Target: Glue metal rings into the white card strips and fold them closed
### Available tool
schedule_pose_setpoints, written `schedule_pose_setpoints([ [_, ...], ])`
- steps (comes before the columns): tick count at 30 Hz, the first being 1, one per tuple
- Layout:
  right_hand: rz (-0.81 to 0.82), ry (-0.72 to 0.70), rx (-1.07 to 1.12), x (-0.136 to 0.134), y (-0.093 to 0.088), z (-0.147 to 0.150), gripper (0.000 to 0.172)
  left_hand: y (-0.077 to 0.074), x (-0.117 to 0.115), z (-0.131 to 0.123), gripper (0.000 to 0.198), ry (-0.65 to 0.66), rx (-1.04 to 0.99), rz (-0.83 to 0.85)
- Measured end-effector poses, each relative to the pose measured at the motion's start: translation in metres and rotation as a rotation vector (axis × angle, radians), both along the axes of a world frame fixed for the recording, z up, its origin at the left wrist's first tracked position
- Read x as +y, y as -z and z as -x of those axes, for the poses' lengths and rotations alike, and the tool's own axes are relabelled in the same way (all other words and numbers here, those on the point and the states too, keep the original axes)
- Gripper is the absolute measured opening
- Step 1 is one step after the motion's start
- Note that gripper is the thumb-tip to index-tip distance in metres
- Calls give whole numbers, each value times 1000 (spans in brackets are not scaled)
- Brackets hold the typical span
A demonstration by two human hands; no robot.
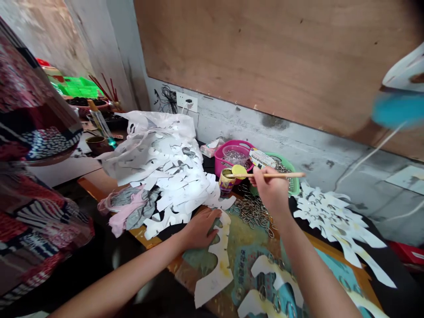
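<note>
My left hand (201, 227) lies flat, fingers stretched, on the upper end of a scalloped white paper cutout (220, 263) with yellowish smears. With my right hand (270, 187) I grip a slim wooden stick (281, 175) shaped like a brush handle, held nearly level. Its far tip is at the mouth of a small patterned cup (226, 182) and cannot be made out. A round yellow disc (239, 171) shows behind the stick by the cup. Loose metal rings (253, 210) lie between my hands. Below my right forearm are more cutouts (265, 304) with rings on them.
A big heap of white cutouts (182, 172) and a pink and grey cloth (132, 207) are at left. Against the wall stand a pink basket (218, 161) and a green basket (293, 170) with metal pieces. More cutouts (334, 221) fan out rightward. A person in patterned clothing (43, 221) is close at left.
</note>
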State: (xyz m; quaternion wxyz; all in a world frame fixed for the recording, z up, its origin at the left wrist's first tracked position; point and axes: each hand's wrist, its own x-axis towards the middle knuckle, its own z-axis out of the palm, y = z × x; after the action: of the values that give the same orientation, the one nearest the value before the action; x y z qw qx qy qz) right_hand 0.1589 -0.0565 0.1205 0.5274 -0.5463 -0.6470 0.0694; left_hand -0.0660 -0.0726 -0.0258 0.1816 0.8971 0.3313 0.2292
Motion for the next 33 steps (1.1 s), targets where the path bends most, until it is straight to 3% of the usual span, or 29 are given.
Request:
schedule_pose_setpoints([
  [3, -34, 78, -241, 18, 10, 14, 35, -1, 0, 0, 45, -4, -3, -3],
  [5, -37, 84, -254, 22, 15, 17, 35, -2, 0, 0, 45, -3, -11, -1],
  [7, -26, 69, -102, 19, 17, 15, 36, -2, 0, 0, 46, 3, -19, 1],
  [12, 8, -30, 571, -2, 17, -14, 34, 1, 1, 1, 44, 1, -8, -11],
  [16, 97, -28, 747, -28, 28, -51, 30, 1, 0, 1, 44, 1, 0, -15],
  [20, 259, -83, 712, -59, 53, -72, 29, -1, -1, 0, 44, 3, 9, -11],
  [24, 390, -161, 537, -83, 74, -72, 36, 1, 0, 0, 46, 7, 27, -7],
  [28, 366, -108, 310, -92, 81, -68, 40, 3, 0, 1, 47, 10, 8, -13],
  [33, 387, -127, 252, -94, 84, -63, 41, 2, 0, 0, 46, 9, 8, -18],
])
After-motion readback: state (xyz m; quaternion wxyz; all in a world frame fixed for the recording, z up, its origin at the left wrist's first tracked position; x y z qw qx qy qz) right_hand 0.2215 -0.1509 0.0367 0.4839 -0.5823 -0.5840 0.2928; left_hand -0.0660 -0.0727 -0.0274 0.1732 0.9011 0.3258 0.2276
